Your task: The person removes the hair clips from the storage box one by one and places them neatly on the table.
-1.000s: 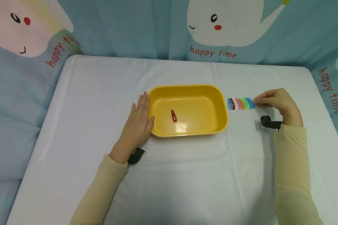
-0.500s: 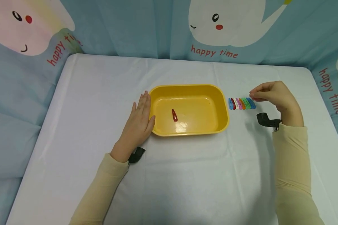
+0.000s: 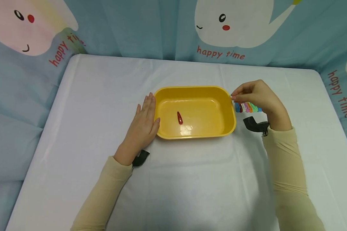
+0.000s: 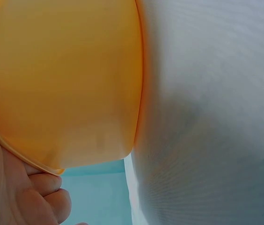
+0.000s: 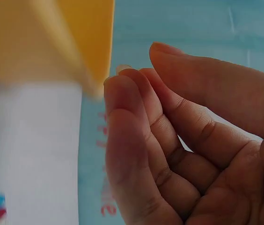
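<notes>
A red snap hair clip (image 3: 180, 118) lies in the yellow tray (image 3: 202, 137). My left hand (image 3: 140, 125) rests along the tray's left side with straight fingers; in the left wrist view its fingers (image 4: 40, 199) are at the rim. Beyond the tray's right end is a row of colourful hair clips (image 3: 246, 107), partly covered by my right hand (image 3: 257, 96). That hand hovers at the tray's right rim, thumb and fingertips drawn together in the head view. I cannot tell whether a clip is between them; the right wrist view shows curled fingers (image 5: 127, 154) and none visible.
A white cloth (image 3: 185, 192) covers the table. Blue curtains with cartoon prints (image 3: 138, 29) hang behind its far edge and at both sides. A black wrist camera mount (image 3: 255, 125) sits under the right wrist, and another mount (image 3: 140, 158) by the left.
My right hand has left the right end of the clip row, lifted, and moved left over the row to the tray's right rim. The left hand keeps its place on the tray.
</notes>
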{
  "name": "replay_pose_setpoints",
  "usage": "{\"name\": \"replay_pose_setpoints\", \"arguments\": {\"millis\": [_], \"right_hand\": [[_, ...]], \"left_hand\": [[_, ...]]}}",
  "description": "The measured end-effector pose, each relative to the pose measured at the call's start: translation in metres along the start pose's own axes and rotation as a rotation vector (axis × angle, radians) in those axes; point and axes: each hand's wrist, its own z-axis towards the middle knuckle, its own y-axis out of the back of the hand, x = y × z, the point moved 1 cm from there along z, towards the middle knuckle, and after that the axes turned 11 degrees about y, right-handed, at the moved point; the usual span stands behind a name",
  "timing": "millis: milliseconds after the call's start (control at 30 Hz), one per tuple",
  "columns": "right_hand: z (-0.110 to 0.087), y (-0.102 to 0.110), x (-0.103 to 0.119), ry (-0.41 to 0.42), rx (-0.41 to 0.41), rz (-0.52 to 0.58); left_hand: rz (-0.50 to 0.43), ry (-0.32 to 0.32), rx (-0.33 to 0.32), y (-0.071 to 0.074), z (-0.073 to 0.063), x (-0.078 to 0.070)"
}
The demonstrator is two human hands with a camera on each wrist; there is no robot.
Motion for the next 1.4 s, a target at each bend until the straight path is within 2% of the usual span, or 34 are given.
{"name": "replay_pose_setpoints", "arguments": {"millis": [400,733,1000,1400], "right_hand": [[0.015,-0.034,0.025,0.039,0.098,0.052],[0.030,-0.057,0.041,0.120,0.206,0.009],[0.044,-0.081,0.049,0.184,0.290,0.039],[0.061,-0.115,0.056,0.206,0.407,-0.054]], "left_hand": [[0.005,0.006,0.004,0.001,0.000,0.001],[0.016,0.013,0.010,0.002,0.000,0.000],[0.005,0.008,0.005,0.000,0.000,0.000],[0.004,0.003,0.012,0.002,0.000,0.001]]}}
